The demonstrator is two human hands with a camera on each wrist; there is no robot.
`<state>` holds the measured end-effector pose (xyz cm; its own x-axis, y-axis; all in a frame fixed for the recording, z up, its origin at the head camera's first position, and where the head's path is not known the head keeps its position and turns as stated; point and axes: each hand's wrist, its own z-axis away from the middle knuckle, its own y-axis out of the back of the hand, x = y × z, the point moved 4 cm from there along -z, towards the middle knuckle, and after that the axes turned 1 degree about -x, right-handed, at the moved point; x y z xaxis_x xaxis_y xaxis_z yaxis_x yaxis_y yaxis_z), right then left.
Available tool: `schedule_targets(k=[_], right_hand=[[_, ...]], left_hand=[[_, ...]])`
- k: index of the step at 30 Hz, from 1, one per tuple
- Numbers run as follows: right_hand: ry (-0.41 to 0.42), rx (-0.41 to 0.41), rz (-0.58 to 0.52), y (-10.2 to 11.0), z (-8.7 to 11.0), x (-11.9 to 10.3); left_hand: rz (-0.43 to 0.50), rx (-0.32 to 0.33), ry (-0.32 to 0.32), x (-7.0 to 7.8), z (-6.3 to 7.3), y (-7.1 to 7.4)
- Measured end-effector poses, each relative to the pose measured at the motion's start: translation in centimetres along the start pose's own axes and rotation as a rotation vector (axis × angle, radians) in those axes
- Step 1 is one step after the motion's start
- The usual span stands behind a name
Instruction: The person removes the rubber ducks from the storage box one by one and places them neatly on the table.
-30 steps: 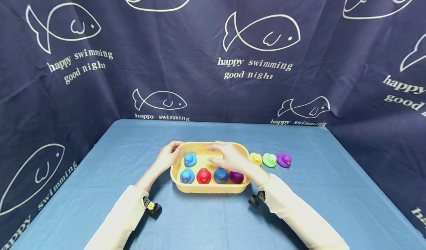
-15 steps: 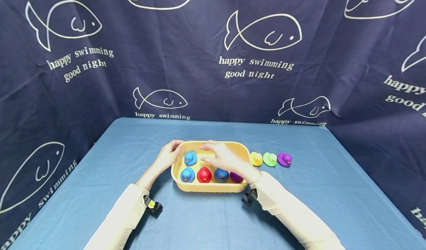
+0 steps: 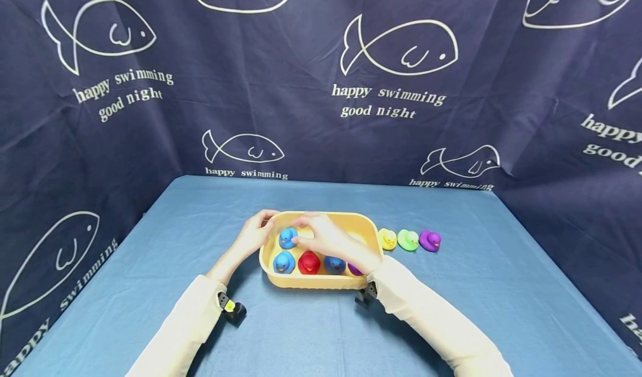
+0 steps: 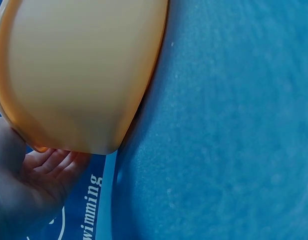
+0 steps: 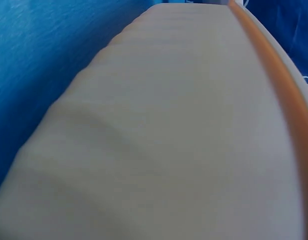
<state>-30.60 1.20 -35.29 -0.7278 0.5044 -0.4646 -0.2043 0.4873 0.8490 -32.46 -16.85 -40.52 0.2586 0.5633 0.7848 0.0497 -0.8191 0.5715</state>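
A yellow plastic basin (image 3: pixel 316 283) holds several rubber ducks. My left hand (image 3: pixel 252 236) grips its left end; in the left wrist view the fingers (image 4: pixel 58 166) lie against the outside of the wall. Inside the basin, my right hand (image 3: pixel 321 236) reaches left, thumb and fingers apart, beside the light-blue duck (image 3: pixel 287 238) at the back left. Its thumb overlaps that duck's edge; contact is unclear. Along the front sit a blue duck (image 3: pixel 283 262), a red duck (image 3: pixel 309 262), a darker blue duck (image 3: pixel 334 264) and a purple duck (image 3: pixel 355 269), partly hidden by my right arm.
To the right of the basin, a yellow duck (image 3: pixel 388 239), a green duck (image 3: pixel 408 240) and a purple duck (image 3: pixel 430 241) stand in a row on the blue tablecloth (image 3: pixel 281 332). A dark fish-print curtain (image 3: pixel 311 92) hangs behind. The basin's outer wall (image 5: pixel 158 125) fills the right wrist view.
My right hand has moved left inside the basin, from its middle to the light-blue duck. The left hand stays at the basin's left end, and the ducks keep their places.
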Motion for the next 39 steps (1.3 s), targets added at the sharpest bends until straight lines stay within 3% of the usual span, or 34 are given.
schedule_targets(k=[10, 15, 35, 39], right_hand=[[-0.012, 0.001, -0.001, -0.2, -1.3, -0.8], [-0.055, -0.022, 0.005, -0.3, -1.7, -0.6], [-0.142, -0.160, -0.041, -1.5, -1.9, 0.5], [-0.104, -0.194, -0.009, -1.8, -1.9, 0.5]], left_hand=[[0.009, -0.012, 0.001, 0.1, -0.1, -0.2], [0.015, -0.017, -0.005, 0.3, -0.1, -0.1], [0.048, -0.020, 0.007, 0.1, -0.1, 0.0], [0.032, -0.023, 0.001, 0.0, 0.0, 0.0]])
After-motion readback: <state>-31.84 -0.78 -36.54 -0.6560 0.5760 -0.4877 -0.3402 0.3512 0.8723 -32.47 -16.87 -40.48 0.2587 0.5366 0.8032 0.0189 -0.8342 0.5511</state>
